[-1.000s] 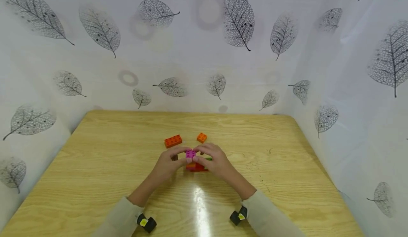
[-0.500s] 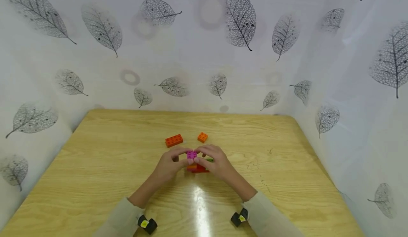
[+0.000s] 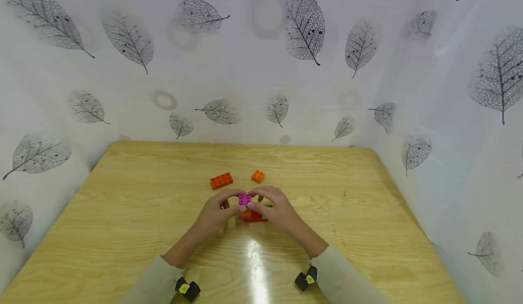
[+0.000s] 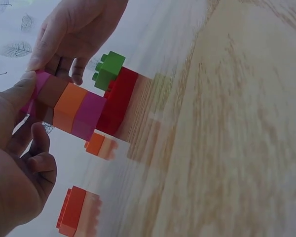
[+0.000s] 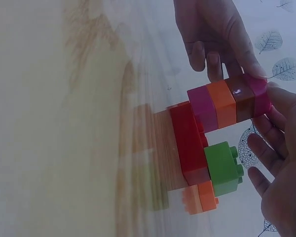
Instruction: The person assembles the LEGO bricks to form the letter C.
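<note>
atop one red brick (image 5: 187,143), two hands (image 3: 213,209) (image 3: 278,206) pinch one four-brick tower (image 5: 224,104).

The left forearm (image 3: 183,246) and right forearm (image 3: 307,237) slant forward and inward, nearly mirroring each other. The left grip (image 3: 215,210) and right grip (image 3: 276,206) face each other with their tips close, each pinching between thumb and index finger, the other fingers (image 4: 41,162) loosely bent, held away from the pinch.
</note>
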### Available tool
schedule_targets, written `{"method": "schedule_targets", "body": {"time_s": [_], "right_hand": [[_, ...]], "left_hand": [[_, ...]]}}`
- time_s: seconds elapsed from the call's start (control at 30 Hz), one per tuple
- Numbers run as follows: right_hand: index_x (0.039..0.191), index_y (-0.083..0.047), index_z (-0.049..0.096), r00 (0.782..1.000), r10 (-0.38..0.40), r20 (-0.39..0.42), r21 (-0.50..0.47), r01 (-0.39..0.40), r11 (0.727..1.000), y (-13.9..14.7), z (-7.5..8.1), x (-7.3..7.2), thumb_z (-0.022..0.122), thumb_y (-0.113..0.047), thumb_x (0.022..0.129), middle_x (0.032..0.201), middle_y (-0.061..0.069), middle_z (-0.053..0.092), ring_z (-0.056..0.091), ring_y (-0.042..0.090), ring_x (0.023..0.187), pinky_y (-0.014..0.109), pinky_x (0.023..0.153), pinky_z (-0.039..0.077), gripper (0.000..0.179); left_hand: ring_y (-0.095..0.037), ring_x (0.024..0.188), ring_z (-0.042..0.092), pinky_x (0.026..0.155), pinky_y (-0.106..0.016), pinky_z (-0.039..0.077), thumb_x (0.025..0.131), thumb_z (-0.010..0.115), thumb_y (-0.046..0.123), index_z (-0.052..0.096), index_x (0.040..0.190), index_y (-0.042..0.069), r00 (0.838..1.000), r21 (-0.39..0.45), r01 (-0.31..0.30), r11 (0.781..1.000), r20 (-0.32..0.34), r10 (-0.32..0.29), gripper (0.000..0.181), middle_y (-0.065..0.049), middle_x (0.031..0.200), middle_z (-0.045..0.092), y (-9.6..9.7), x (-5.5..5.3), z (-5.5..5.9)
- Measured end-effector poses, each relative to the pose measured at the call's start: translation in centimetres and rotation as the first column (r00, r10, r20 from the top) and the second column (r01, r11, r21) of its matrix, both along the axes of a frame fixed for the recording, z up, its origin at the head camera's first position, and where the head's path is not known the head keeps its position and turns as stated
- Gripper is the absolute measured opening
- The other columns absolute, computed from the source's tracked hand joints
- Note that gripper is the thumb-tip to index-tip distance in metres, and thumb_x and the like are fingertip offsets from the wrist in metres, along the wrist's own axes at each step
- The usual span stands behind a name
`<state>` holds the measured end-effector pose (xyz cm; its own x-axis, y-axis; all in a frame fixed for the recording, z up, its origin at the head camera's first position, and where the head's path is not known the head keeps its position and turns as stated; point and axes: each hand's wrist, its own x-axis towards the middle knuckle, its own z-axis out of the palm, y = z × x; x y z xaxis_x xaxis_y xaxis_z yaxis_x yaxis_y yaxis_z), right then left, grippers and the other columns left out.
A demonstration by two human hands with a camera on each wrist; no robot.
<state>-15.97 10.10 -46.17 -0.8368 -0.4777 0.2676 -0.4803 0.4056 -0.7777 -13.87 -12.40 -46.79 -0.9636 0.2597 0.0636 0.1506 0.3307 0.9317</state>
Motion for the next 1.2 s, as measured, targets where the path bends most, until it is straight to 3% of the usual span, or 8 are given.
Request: {"method": "schedule_targets", "body": {"time_s": [0.37, 0.57, 0.73, 0.97, 1.2], "right_hand": [[0.121, -0.029, 0.069, 0.999, 0.002, 0.038, -0.01, -0.002, 1.0, -0.2, 0.3, -0.1, 0.067, -0.042, 0.096, 0.122, -0.012, 0.066, 0.057, 0.013, 0.101, 0.045, 0.089, 0.047, 0.029], [0.123, -0.027, 0.069, 0.999, 0.025, 0.048, -0.017, -0.025, 1.0, -0.3, 0.4, -0.4, 0.069, -0.04, 0.095, 0.12, -0.011, 0.067, 0.058, 0.015, 0.101, 0.055, 0.089, 0.048, 0.03], [0.128, -0.021, 0.068, 0.992, 0.046, 0.12, -0.021, -0.043, 0.999, 0.0, 0.8, -0.9, 0.068, -0.036, 0.097, 0.123, -0.008, 0.064, 0.057, 0.017, 0.106, 0.048, 0.092, 0.048, 0.035], [0.13, -0.015, 0.066, 0.982, 0.125, 0.142, -0.013, -0.125, 0.992, -0.1, 1.8, -3.7, 0.065, -0.035, 0.099, 0.123, 0.009, 0.065, 0.057, 0.018, 0.105, 0.045, 0.092, 0.051, 0.037], [0.133, -0.007, 0.063, 0.975, 0.184, 0.125, 0.072, -0.193, 0.978, -1.0, 1.1, -7.3, 0.065, -0.032, 0.1, 0.125, 0.013, 0.066, 0.063, 0.018, 0.107, 0.043, 0.097, 0.051, 0.041]], "left_hand": [[-0.016, 0.07, 0.051, 0.055, -0.023, 0.041, 0.091, 0.075, 0.031, 0.064, 0.134, 0.021, 1.0, 0.004, 0.003, 1.0, 0.02, -0.003, 0.045, -0.006, 0.13, 0.064, -0.4, 0.0, -0.1], [-0.016, 0.071, 0.052, 0.053, -0.024, 0.042, 0.091, 0.076, 0.03, 0.064, 0.134, 0.022, 0.999, 0.009, 0.007, 1.0, 0.038, -0.007, 0.046, -0.007, 0.131, 0.064, -0.8, 0.0, -0.2], [-0.019, 0.074, 0.053, 0.056, -0.024, 0.044, 0.09, 0.077, 0.035, 0.064, 0.133, 0.025, 0.998, 0.002, 0.007, 1.0, 0.058, -0.007, 0.046, -0.002, 0.13, 0.064, -0.9, -0.2, -0.1], [-0.019, 0.074, 0.054, 0.056, -0.025, 0.046, 0.091, 0.076, 0.035, 0.064, 0.134, 0.024, 0.998, 0.009, 0.017, 1.0, 0.062, -0.017, 0.046, -0.002, 0.132, 0.064, -0.8, -0.4, -0.4], [-0.016, 0.073, 0.055, 0.056, -0.025, 0.045, 0.091, 0.076, 0.032, 0.064, 0.135, 0.02, 0.998, 0.001, 0.025, 1.0, 0.062, -0.025, 0.047, -0.006, 0.132, 0.064, -0.6, -0.3, -0.8]]}}
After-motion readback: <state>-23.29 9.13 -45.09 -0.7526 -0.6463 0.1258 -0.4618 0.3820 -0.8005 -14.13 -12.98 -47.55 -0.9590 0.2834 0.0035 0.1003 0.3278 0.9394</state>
